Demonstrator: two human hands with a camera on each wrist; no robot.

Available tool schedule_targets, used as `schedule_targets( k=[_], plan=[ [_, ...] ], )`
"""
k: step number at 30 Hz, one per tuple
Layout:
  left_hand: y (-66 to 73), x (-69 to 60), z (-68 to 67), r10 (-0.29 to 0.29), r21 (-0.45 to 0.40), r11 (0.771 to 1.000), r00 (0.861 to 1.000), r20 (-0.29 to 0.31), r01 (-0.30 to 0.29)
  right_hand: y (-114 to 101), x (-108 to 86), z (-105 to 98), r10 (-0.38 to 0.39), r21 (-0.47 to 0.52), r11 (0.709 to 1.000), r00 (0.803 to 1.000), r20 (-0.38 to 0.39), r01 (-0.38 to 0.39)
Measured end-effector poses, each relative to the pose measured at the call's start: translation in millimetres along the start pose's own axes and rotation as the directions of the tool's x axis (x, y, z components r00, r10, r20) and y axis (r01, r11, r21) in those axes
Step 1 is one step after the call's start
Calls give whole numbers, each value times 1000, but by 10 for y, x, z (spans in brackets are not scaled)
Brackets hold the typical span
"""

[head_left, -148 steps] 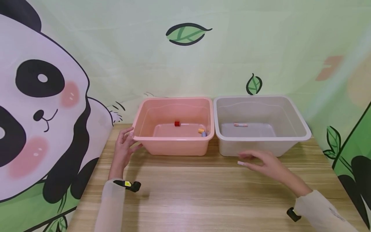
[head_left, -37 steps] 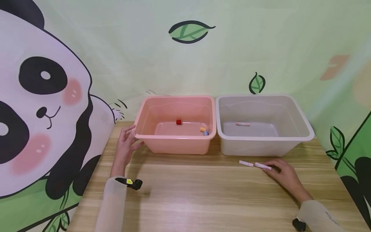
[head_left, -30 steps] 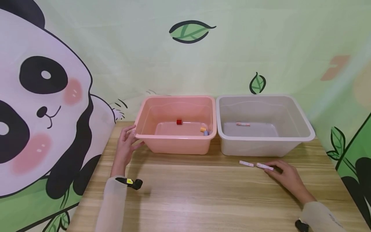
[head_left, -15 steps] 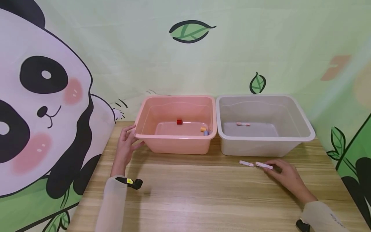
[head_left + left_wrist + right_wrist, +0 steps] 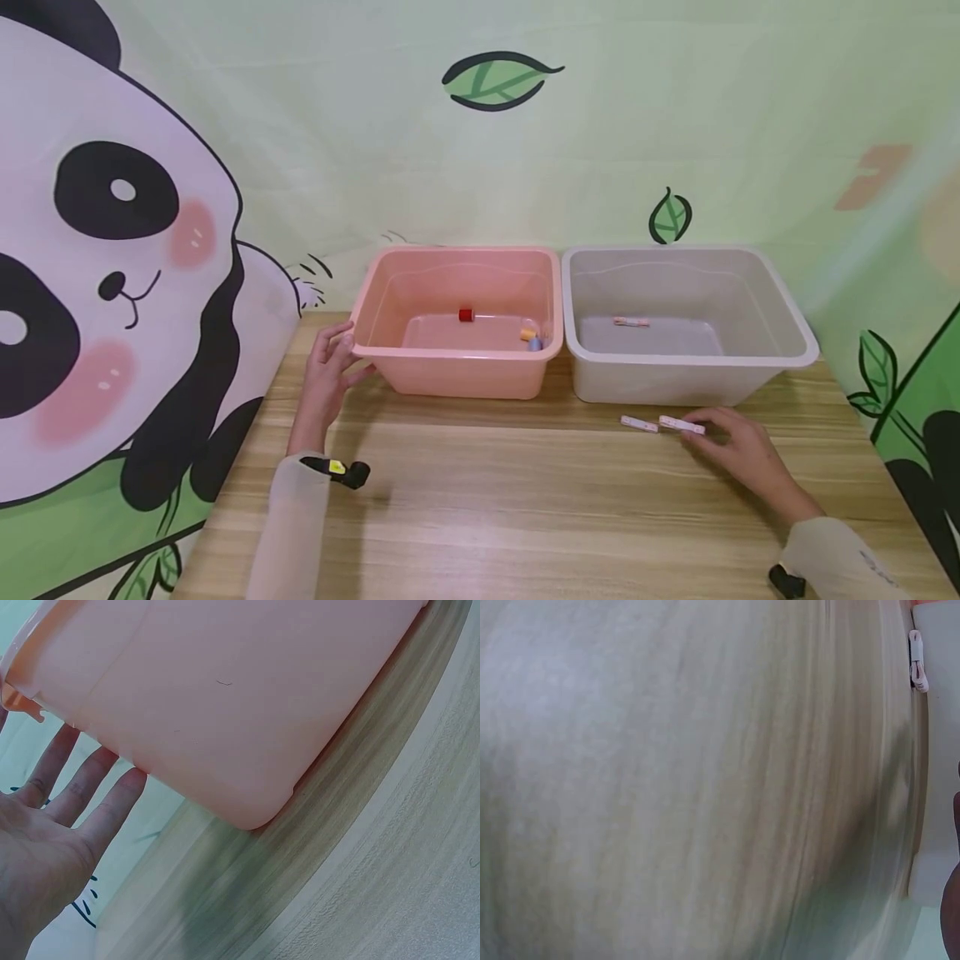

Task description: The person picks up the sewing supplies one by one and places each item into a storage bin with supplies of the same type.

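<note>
My right hand point(image 5: 742, 450) pinches the right end of a slim white strip with pink marks point(image 5: 682, 425), just in front of the grey bin point(image 5: 682, 383); the strip's exact kind is unclear. A similar strip point(image 5: 639, 424) lies on the table just to its left; the right wrist view shows a white-and-pink strip point(image 5: 917, 661) beside the bin. Another pink-and-white strip point(image 5: 632, 322) lies inside the grey bin. At the left, my left hand point(image 5: 324, 387) touches the pink bin point(image 5: 457, 375); in the left wrist view its extended fingers point(image 5: 112, 802) meet the bin's side.
Inside the pink bin sit a red cylinder point(image 5: 466, 315), a yellow piece point(image 5: 528, 334) and a blue piece point(image 5: 535, 343). Both bins stand side by side against a printed panda backdrop point(image 5: 337, 150). The wooden table point(image 5: 480, 500) extends in front.
Two strips now show on the table before the grey bin, where earlier only the right hand hovered. In the last second the pinched strip has shifted slightly. The left hand stays at the pink bin.
</note>
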State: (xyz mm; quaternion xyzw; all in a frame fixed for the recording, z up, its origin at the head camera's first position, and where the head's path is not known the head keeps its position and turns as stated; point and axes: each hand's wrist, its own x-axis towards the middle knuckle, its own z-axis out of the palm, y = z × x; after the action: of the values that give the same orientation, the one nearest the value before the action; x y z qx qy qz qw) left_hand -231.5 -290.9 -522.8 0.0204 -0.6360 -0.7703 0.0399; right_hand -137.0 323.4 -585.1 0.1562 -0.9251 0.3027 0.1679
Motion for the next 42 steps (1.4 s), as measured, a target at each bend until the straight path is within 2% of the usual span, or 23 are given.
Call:
schedule_targets(
  k=[6, 27, 42],
  plan=[
    [6, 10, 8, -7, 7, 1000, 1000, 2, 7, -37, 28, -29, 7, -11, 1000, 1000, 22, -6],
    [-7, 15, 14, -7, -4, 1000, 1000, 3, 7, -146, 106, -112, -120, -4, 993, 992, -28, 120],
    [-9, 11, -3, 1, 4, 1000, 1000, 6, -1, -274, 164, -206, -176, -12, 984, 983, -58, 176]
  ],
)
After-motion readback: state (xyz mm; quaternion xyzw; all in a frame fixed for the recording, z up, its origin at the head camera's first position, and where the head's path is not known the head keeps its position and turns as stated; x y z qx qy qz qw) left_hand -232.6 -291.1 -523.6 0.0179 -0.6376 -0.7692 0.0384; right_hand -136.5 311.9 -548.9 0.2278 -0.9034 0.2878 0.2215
